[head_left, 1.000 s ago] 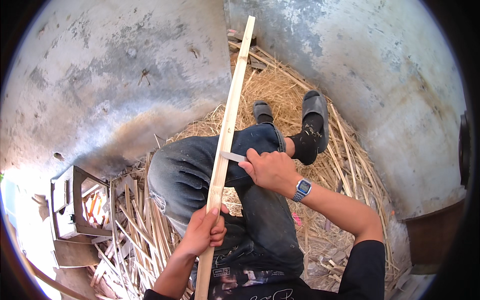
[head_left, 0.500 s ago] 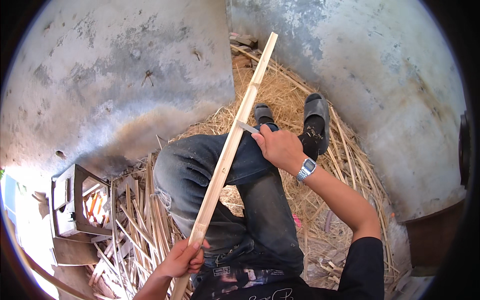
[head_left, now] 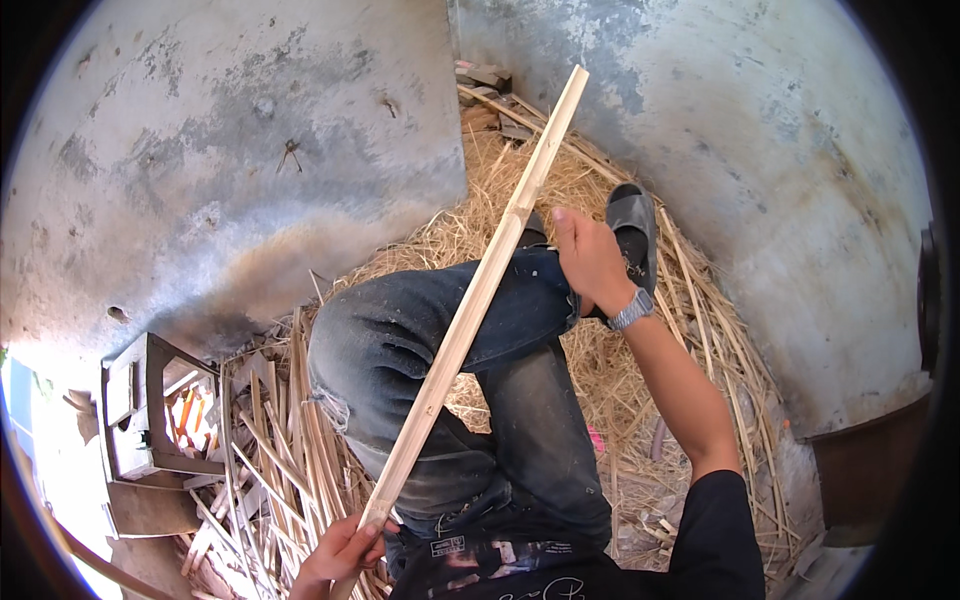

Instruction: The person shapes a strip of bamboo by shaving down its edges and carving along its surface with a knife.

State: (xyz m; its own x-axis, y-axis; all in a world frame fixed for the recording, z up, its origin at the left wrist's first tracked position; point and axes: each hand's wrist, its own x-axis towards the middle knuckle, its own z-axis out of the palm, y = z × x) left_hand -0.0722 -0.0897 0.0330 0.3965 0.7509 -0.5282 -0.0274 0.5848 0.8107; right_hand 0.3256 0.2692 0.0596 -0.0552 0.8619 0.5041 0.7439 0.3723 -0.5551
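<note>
Strip [head_left: 474, 308] of pale yellow wood, or perhaps bamboo, is long, flat and almost straight, and it has a smooth look. A node makes a slight ridge across it, beyond its middle, and another such mark is near my left hand [head_left: 346, 550]. Toward the far end it appears narrower, and this end is cut blunt. The strip goes slantwise over my dark jeans [head_left: 375, 320], from my left hand up to the straw-like shavings [head_left: 498, 172]. My left hand is grasping its near part, with the thumb lying on top. My right hand [head_left: 590, 258] is apart from the strip, just beside it, with the thumb upward; its other fingers are turned away, so I cannot tell whether they are clenched or grasp something. The jeans are of faded, dusty cloth, frayed at the knee. Around me the shavings are thin and tangled, while the slats [head_left: 312, 445] at left are stiff and narrow. The grey wall [head_left: 230, 110] is rough and patchy.
</note>
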